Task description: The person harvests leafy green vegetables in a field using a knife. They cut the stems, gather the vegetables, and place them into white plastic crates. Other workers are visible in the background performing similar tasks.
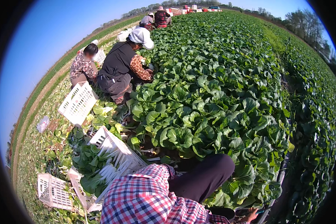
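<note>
At the bottom right my right hand [250,215] closes around a small tool with a teal handle [259,211], beside the outer leaves of the crop. Its blade, if any, cannot be made out. My left hand is out of view; the plaid sleeve [169,170] ends behind my bent knee [224,168]. Before me grow dense leafy greens, pak choi by their look [179,135]. To the left, a white plastic crate [128,152] lies beside a heap of cut greens [91,165] with long white stalks.
Another white crate [54,191] stands lower left, and one [79,102] leans near two crouching people [114,64]. More people [161,18] work farther up the row. Discarded leaves [56,148] litter the ground. A dark pipe [280,173] edges the bed at right.
</note>
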A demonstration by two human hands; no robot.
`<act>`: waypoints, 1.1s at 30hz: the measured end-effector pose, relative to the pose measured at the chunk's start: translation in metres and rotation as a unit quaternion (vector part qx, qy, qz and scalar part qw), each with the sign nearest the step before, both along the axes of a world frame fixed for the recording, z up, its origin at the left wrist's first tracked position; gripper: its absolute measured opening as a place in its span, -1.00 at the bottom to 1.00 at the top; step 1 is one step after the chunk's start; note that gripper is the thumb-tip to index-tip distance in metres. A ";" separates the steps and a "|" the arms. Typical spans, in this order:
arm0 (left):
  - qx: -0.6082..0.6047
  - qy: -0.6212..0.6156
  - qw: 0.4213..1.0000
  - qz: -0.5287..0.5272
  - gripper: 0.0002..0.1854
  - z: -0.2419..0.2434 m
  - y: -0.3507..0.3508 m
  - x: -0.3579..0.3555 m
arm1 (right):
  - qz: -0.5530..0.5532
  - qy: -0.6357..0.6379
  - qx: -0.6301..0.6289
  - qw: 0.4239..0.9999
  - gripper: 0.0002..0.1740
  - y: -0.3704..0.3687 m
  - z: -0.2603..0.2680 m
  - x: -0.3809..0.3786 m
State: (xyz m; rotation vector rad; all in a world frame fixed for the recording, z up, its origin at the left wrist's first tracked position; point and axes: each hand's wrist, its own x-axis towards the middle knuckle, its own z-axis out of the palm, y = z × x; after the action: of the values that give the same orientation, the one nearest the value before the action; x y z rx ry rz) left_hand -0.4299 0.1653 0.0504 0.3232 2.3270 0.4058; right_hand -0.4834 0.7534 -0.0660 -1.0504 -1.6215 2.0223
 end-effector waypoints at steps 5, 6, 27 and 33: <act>0.055 0.054 0.997 0.000 -0.68 0.028 -0.039 -0.005 | -0.056 -0.038 0.048 0.997 -0.67 -0.037 0.049 0.024; 0.066 0.071 0.995 0.001 -0.68 0.038 -0.048 -0.011 | -0.066 -0.042 0.055 0.995 -0.67 -0.047 0.059 0.030; 0.103 0.112 0.988 -0.007 -0.57 0.083 -0.187 -0.030 | -0.063 0.188 0.183 0.963 -0.68 -0.196 0.277 0.102; 0.023 0.158 0.984 -0.074 -0.59 0.102 -0.172 -0.019 | -0.005 0.205 0.183 0.962 -0.68 -0.274 0.321 0.100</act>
State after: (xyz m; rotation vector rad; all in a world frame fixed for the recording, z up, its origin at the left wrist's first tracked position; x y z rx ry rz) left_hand -0.4485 -0.0067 0.1521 0.6172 2.5814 0.3574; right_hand -0.3830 0.4794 0.2549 -0.4694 -1.6624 1.6955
